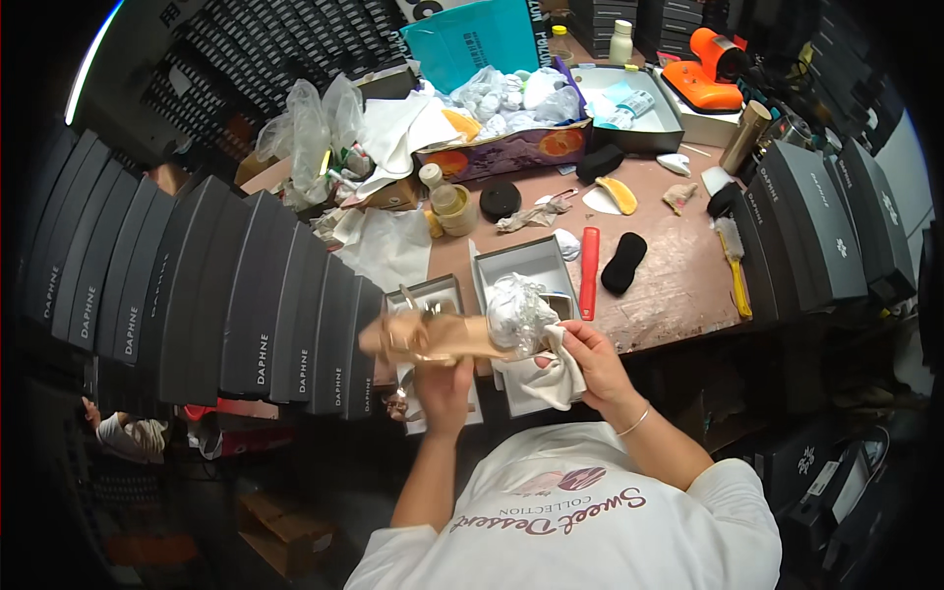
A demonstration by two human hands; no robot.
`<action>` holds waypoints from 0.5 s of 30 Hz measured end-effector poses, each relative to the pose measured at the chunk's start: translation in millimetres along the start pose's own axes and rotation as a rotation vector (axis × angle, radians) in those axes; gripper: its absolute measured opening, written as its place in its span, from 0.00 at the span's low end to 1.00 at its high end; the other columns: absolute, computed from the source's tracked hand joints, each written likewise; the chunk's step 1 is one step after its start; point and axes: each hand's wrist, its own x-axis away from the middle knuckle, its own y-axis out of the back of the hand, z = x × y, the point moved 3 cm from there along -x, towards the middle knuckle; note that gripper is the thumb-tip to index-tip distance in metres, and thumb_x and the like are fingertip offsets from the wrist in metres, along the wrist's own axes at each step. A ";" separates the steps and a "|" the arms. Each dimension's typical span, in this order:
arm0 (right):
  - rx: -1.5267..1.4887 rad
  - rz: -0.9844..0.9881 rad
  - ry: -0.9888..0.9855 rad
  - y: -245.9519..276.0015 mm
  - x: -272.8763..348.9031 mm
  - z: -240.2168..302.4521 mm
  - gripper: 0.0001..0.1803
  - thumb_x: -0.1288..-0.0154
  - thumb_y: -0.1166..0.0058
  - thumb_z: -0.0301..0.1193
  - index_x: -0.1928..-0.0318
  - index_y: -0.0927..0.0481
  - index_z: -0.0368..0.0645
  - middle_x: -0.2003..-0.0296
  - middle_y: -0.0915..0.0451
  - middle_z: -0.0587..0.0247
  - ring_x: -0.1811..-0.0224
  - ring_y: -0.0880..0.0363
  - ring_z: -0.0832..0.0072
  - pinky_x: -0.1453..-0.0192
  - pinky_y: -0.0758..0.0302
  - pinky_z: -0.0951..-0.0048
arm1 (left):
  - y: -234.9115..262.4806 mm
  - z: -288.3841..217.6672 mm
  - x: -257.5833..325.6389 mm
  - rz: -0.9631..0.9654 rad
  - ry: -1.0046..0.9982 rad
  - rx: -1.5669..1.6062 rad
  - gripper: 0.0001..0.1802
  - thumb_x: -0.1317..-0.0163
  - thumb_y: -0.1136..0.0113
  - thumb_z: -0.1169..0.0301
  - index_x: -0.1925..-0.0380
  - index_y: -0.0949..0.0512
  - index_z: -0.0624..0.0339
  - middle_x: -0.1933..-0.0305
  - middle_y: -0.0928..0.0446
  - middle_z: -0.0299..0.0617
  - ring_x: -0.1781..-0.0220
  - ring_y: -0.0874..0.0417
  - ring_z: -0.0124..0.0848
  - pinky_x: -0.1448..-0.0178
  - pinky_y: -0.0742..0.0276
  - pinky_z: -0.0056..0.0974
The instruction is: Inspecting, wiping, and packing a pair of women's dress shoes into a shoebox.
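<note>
White shirt (629, 541) — left hand (445, 391) around tan sandal (457, 337), right hand (598, 362) tight on white cloth (562, 382)

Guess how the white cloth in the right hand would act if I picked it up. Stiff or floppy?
The white cloth would probably flop, since it droops in loose folds from the right hand. It's likely light, because it looks thin. It probably wouldn't roll, having no firm, round shape.

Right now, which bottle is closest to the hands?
The yellowish, cream-capped bottle, beside the round black thing; the white bottle and the yellow-capped bottle stand much farther back.
</note>
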 end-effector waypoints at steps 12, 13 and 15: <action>0.202 0.152 -0.565 13.5 54.1 -31.6 0.12 0.28 0.49 0.30 0.52 0.25 0.35 0.58 0.20 0.61 0.59 0.18 0.77 0.56 0.14 0.75 | -6.3 -4.1 18.2 0.944 0.706 0.062 0.32 0.32 0.43 0.61 0.32 0.38 0.62 0.34 0.33 0.50 0.31 0.34 0.38 0.30 0.36 0.40; 0.203 0.147 -0.596 16.1 58.0 -36.2 0.12 0.28 0.49 0.31 0.52 0.24 0.35 0.59 0.20 0.61 0.59 0.18 0.77 0.57 0.14 0.75 | -13.8 -13.6 18.3 1.061 0.560 -0.199 0.26 0.36 0.41 0.67 0.38 0.30 0.62 0.33 0.34 0.50 0.29 0.37 0.38 0.28 0.41 0.41; 0.192 0.148 -0.606 27.3 67.1 -37.1 0.11 0.27 0.49 0.31 0.52 0.24 0.35 0.58 0.20 0.61 0.60 0.18 0.78 0.57 0.15 0.76 | -18.8 -16.4 29.9 1.028 0.617 -0.206 0.23 0.37 0.40 0.68 0.42 0.25 0.61 0.32 0.35 0.50 0.29 0.36 0.38 0.28 0.42 0.41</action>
